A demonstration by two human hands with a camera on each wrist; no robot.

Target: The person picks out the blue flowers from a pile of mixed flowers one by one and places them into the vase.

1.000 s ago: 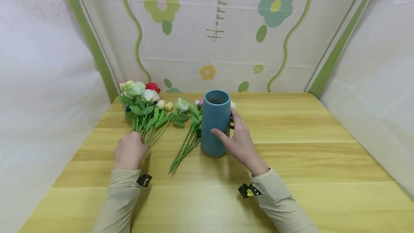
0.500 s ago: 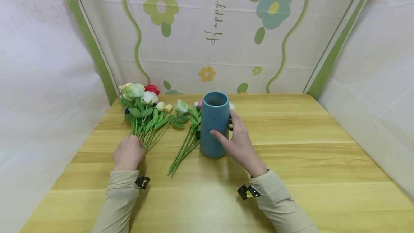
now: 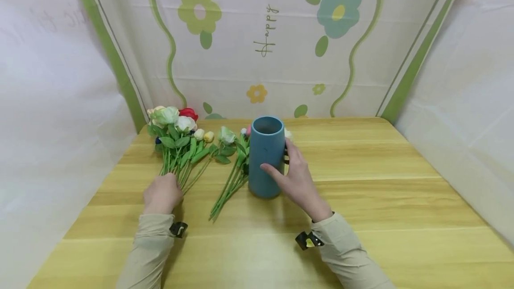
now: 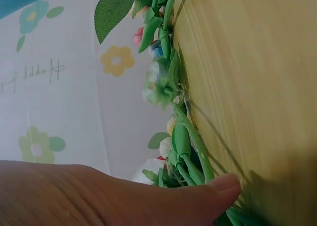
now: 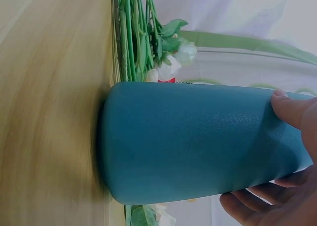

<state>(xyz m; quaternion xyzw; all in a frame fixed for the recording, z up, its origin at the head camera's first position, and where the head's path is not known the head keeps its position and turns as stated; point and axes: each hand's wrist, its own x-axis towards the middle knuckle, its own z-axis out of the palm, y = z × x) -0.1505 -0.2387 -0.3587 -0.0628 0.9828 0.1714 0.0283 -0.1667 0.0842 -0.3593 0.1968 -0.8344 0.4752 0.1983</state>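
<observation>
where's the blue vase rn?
Head view: the blue vase stands upright on the table, near frame centre, the right hand gripping its right side. The smaller flower bunch lies just left and partly behind.

The table [image 3: 381, 217] has a yellowish wood grain. A blue vase [image 3: 266, 164] stands upright on it. Just left, partly hidden behind the vase, lies a small bunch [image 3: 241, 159]; farther left, a bigger bunch [image 3: 185, 124], blooms near the back edge.
</observation>
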